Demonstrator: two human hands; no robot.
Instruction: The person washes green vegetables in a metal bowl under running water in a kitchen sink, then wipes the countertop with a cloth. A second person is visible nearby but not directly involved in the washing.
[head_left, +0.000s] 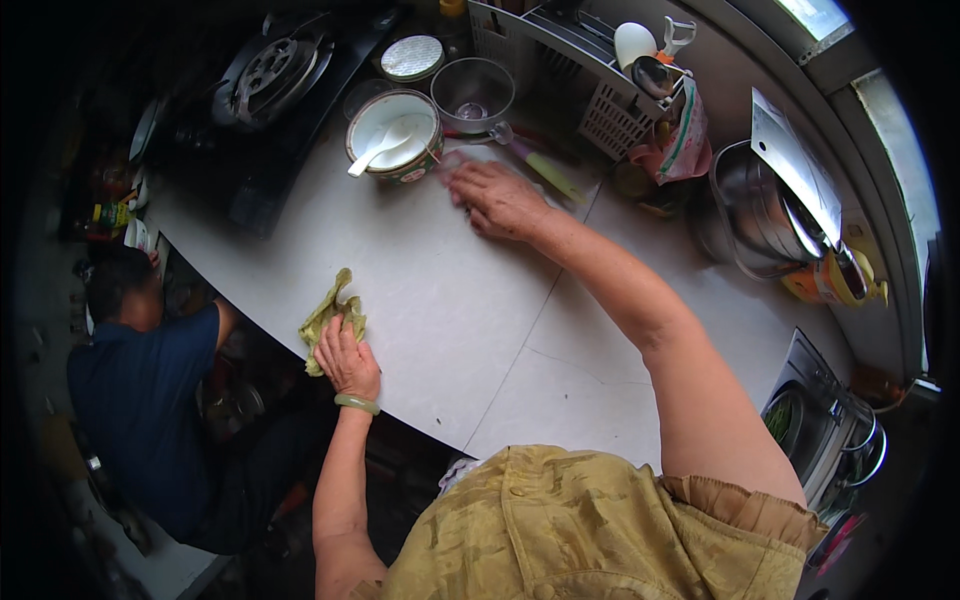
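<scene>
My left hand rests at the counter's near left edge, its fingers on a crumpled yellow-green cloth. A pale green bangle circles that wrist. Farther out, my right hand presses down on the pale counter, over a blurred pale pink cloth that is mostly covered by the fingers. Just left of it stands a patterned enamel bowl, with a white spoon leaning inside. Behind are a clear glass bowl and a green-handled utensil.
A person in dark blue crouches left of the counter. A gas stove stands at the far left. A white utensil rack lines the back. Rightward are a cleaver, a steel pot and a sink.
</scene>
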